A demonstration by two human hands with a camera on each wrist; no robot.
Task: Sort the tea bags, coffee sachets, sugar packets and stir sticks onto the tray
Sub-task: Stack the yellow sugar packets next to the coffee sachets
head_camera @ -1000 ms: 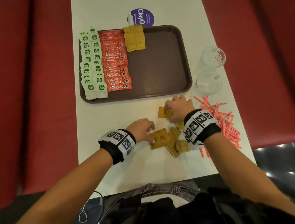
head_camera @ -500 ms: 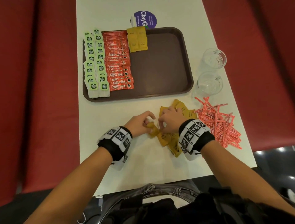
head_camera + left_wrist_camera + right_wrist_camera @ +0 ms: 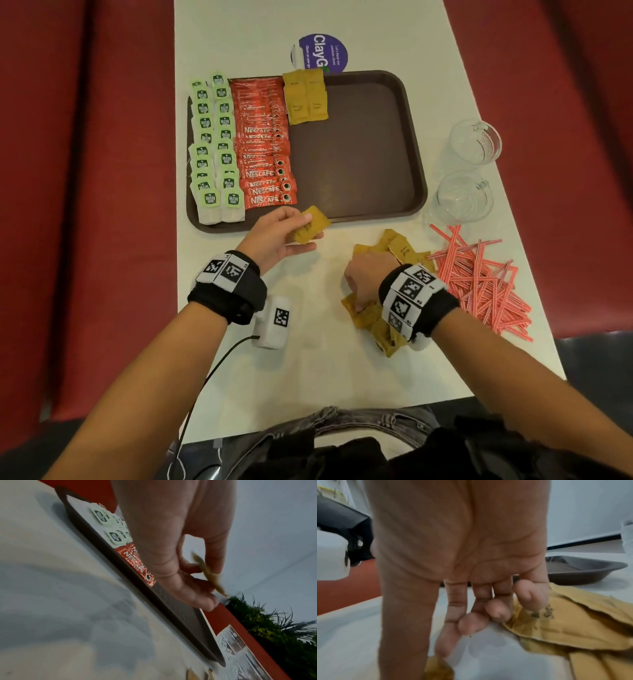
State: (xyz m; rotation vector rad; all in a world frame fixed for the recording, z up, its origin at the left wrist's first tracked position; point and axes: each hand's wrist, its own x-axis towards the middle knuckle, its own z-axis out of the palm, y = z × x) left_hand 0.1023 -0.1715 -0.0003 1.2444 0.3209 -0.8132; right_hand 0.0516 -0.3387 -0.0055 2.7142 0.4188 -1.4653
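My left hand [image 3: 306, 229] holds a couple of yellow-brown sugar packets [image 3: 313, 222] just above the tray's near rim; the left wrist view shows the packets [image 3: 211, 578] edge-on between thumb and fingers. My right hand [image 3: 358, 303] is down on the loose pile of sugar packets [image 3: 400, 248] on the table. Its thumb and forefinger pinch one packet [image 3: 438, 669] at the pile's near end, the other fingers curled. On the brown tray [image 3: 359, 154] lie rows of green tea bags [image 3: 215, 144], red coffee sachets [image 3: 263, 144] and a few sugar packets [image 3: 305, 97].
A heap of red-striped stir sticks [image 3: 479, 277] lies on the table at right. Two clear glass mugs [image 3: 476, 142] [image 3: 462, 197] stand right of the tray. A purple round sticker [image 3: 320, 53] is behind the tray. Red benches flank the white table.
My left hand has left the pile and risen toward the tray's near edge with sugar packets in it. The right hand has drawn back to the pile's near end.
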